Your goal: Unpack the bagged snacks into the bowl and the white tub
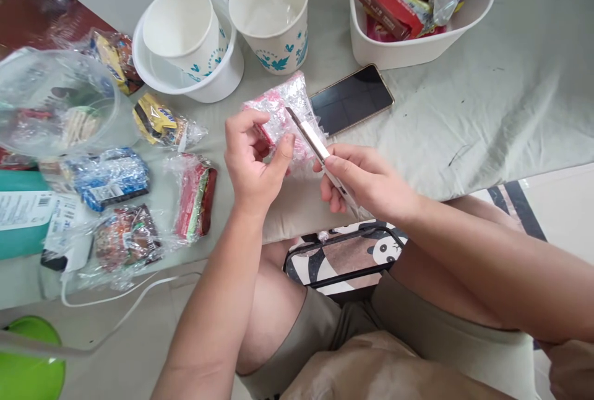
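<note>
My right hand (359, 180) grips a slim white utility knife (315, 140). The knife slants up to the left, and its dark tip end lies over a pink-and-clear plastic-wrapped packet (297, 100). Curled at the packet's left edge, my left hand (257, 162) has its fingers and thumb around the wrap, partly hiding it. Just behind the packet lies a black phone (352, 100), face up. The packet overlaps the phone's left end.
Two paper cups stand at the back, one cup (179, 23) inside a white bowl (232, 81), the other cup (273, 10) beside it. A white bin (417, 51) holds snack packs. Wrapped snacks (111, 174) and a clear tub (55, 100) crowd the left. A white cable (134, 289) hangs at the front.
</note>
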Available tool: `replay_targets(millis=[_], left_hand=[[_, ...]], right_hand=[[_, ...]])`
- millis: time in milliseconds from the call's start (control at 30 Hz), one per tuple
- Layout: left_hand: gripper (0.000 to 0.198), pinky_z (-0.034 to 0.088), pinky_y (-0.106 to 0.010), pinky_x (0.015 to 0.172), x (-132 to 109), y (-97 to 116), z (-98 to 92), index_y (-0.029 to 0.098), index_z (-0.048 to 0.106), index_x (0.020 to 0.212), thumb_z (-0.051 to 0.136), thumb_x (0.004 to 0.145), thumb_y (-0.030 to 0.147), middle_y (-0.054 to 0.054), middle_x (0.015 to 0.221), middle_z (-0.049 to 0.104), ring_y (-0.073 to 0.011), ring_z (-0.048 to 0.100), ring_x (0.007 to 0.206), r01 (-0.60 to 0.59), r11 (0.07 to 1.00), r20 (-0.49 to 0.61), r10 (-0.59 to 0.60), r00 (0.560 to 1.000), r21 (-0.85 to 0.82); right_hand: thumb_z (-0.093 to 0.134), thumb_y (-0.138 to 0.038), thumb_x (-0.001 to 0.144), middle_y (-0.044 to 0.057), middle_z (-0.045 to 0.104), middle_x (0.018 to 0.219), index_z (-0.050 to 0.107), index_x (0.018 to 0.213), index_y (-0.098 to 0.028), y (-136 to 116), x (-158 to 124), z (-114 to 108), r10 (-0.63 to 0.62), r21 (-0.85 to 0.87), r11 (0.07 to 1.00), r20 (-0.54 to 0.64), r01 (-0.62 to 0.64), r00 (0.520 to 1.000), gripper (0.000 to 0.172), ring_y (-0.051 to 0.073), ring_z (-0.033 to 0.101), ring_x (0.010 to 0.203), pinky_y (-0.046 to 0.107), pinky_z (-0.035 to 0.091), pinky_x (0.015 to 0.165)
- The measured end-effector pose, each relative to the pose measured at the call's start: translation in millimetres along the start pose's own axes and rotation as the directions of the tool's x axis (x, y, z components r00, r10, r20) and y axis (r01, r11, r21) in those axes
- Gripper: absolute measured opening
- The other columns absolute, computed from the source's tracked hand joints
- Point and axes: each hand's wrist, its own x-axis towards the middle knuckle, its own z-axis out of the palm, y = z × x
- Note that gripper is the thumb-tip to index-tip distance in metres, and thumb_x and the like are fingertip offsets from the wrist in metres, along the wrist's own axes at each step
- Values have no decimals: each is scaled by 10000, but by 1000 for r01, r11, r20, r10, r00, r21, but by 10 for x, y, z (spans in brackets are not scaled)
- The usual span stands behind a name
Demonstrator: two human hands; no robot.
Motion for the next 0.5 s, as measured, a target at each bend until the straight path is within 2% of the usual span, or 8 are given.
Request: replay_targets(millis=[267,400,500], left_hand=[[490,472,-286,636,28,-59,-35,245,557,1045,809,826,604,-19,993,536,-144,580,757,-41,999,-137,37,990,-25],[538,508,-282,685,87,-29,-37,233,542,994,842,777,623,-20,1002,522,-160,608,848,-16,999,-224,5,975,-48],[545,505,-270,699,128,13,-49,235,539,987,871,762,604,-14,1017,508,-149,597,858,-2,992,-258,-30,966,-126]], right_hand=[[611,-267,947,-15,661,578,633,803,-154,-55,-8,63,143,-31,989,4,-143,990,184,82,584,421,172,500,416],[606,-240,953,-14,666,582,634,793,-152,-51,-15,74,181,-65,982,17,-179,983,185,80,587,422,168,496,407],[619,-238,949,-14,666,601,623,781,-160,-36,-24,83,205,-123,972,21,-201,979,186,76,587,440,166,500,418]])
